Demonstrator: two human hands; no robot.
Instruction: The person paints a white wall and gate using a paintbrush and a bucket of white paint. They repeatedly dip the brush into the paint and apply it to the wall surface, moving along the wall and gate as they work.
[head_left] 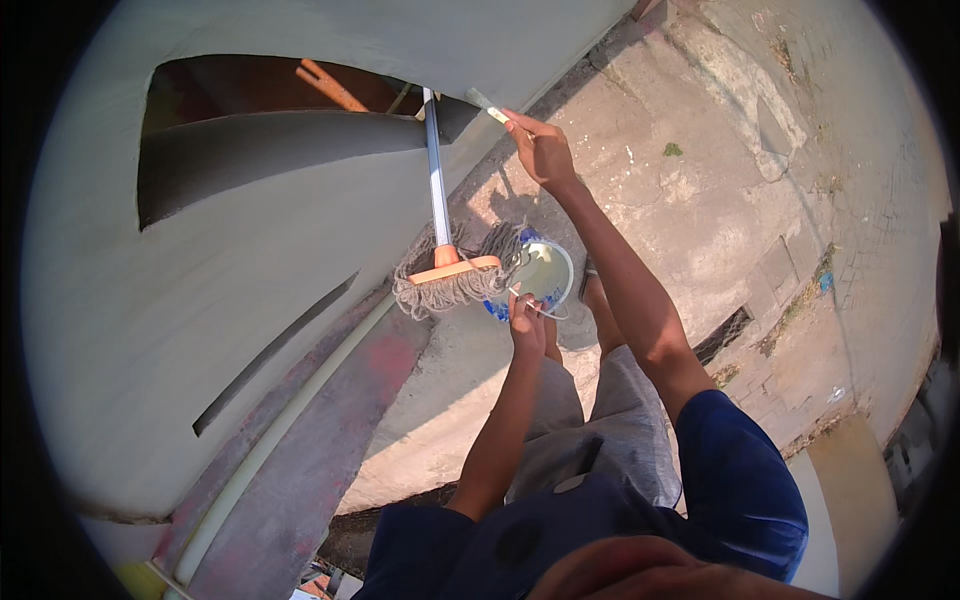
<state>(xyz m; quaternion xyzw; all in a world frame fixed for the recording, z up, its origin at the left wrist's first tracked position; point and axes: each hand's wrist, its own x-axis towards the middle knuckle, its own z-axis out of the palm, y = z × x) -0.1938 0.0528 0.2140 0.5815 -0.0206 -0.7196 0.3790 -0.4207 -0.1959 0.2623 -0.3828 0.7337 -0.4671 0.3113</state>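
Note:
My right hand (542, 152) holds a small pale-handled tool (497, 114), apparently a brush, up by the lower right corner of a wall opening. My left hand (525, 322) grips the handle of a blue-and-white bucket (563, 262) with pale liquid inside, held low in front of my legs. A mop (447, 286) with grey strands and an orange head lies against the bucket's left side; its metal pole (435, 165) reaches up to the opening.
A pale wall (230, 290) with a wide opening and a narrow slot fills the left. An orange bar (330, 85) shows inside the opening. A pipe (260, 440) runs along the wall's foot. Cracked concrete ground (700, 180) with weeds and a small grate (722, 333) lies right.

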